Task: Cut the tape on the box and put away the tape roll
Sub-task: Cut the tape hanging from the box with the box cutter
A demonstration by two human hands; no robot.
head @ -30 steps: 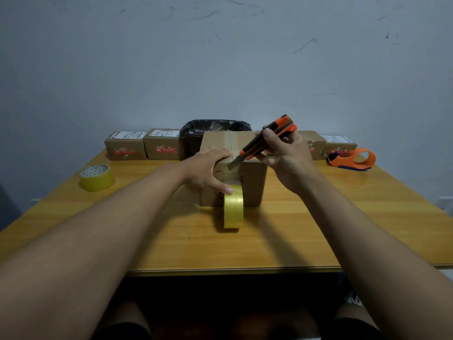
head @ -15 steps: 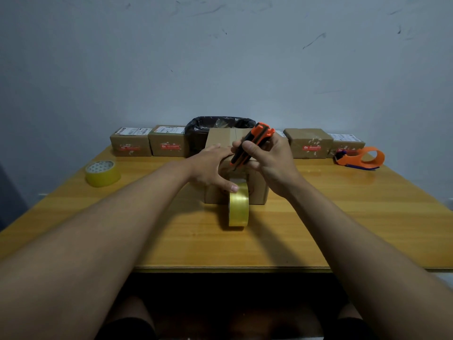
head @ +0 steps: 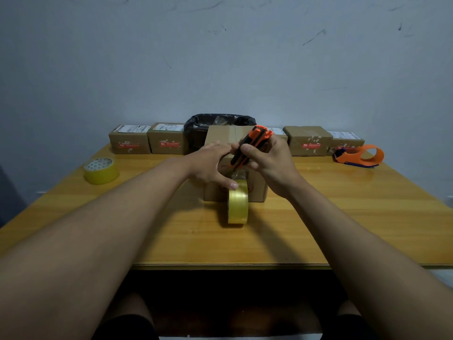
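Observation:
A brown cardboard box (head: 257, 190) stands in the middle of the wooden table (head: 343, 217). A yellow tape roll (head: 237, 204) stands on edge against its front face, joined to the box by a strip of tape. My left hand (head: 212, 164) lies flat on the box's near top edge, thumb resting on the roll. My right hand (head: 269, 163) grips an orange and black utility knife (head: 250, 146), tilted down so its tip meets the tape strip just above the roll. The blade tip is hidden between my hands.
Several small labelled boxes (head: 130, 139) line the table's back edge, around a bin with a black bag (head: 218, 121). A second yellow tape roll (head: 101, 171) lies flat at the left. An orange tape dispenser (head: 360, 155) sits at the back right.
My right hand has swung the knife from a shallow angle over the box top down to a steep angle at the front face. The left hand and the roll have stayed in place.

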